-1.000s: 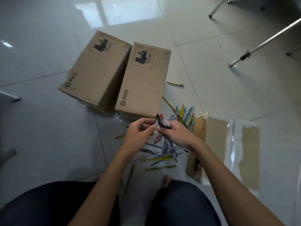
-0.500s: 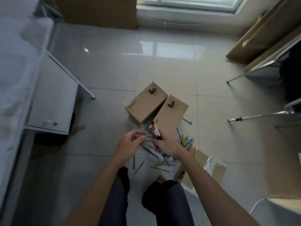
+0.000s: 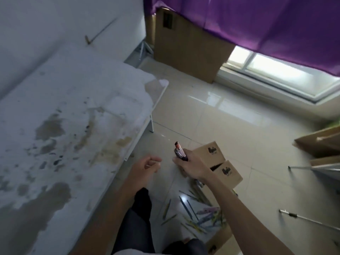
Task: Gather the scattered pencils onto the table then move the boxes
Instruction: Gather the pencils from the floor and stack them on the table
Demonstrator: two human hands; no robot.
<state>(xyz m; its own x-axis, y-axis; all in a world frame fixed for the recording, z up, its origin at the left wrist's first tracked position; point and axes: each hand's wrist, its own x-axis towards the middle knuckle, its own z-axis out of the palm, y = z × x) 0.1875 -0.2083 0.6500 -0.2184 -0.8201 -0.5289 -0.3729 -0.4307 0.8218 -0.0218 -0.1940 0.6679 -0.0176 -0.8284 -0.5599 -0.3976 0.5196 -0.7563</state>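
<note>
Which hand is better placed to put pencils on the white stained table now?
The right hand: it already grips the bundle of pencils, raised near the white stained table. The left hand holds nothing.

The right hand (image 3: 191,167) covers the middle of the bundle of pencils (image 3: 179,150), so their number cannot be told. The right forearm hides part of the two boxes (image 3: 219,161). The loose pencils on the floor (image 3: 200,216) are blurred, and the table (image 3: 60,126) is cut off by the left edge.
</note>
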